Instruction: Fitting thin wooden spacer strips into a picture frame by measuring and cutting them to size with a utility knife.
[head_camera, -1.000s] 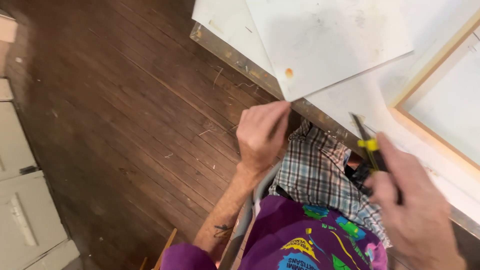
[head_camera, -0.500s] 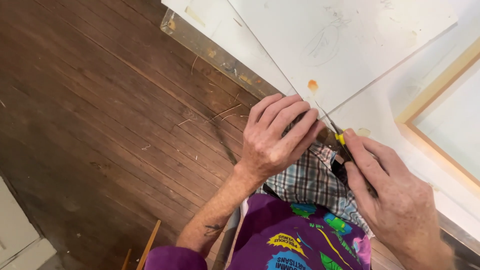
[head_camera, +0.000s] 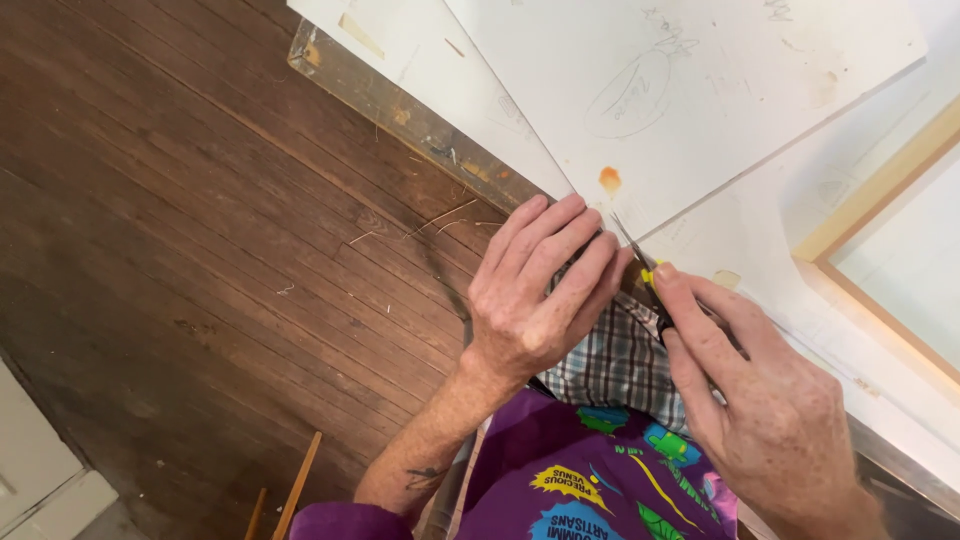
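My left hand (head_camera: 540, 290) lies flat with its fingers together, pressing on the near corner of a white sheet (head_camera: 700, 90) at the edge of the worn wooden table (head_camera: 400, 105). My right hand (head_camera: 760, 410) grips a small black and yellow knife (head_camera: 648, 275). Its thin blade points at the sheet's corner, just beside my left fingertips. A faint pencil sketch and an orange spot (head_camera: 609, 180) mark the sheet.
More white sheets lie under the top one. A pale wooden frame (head_camera: 860, 215) holding a white panel sits at the right. Dark plank floor (head_camera: 200, 250) fills the left, with a white cabinet (head_camera: 40, 480) at the bottom left corner and a wooden slat (head_camera: 298, 485) nearby.
My right hand has brought the knife from out at the right in to the sheet's corner. My left hand has spread flat and settled there. The view has moved closer.
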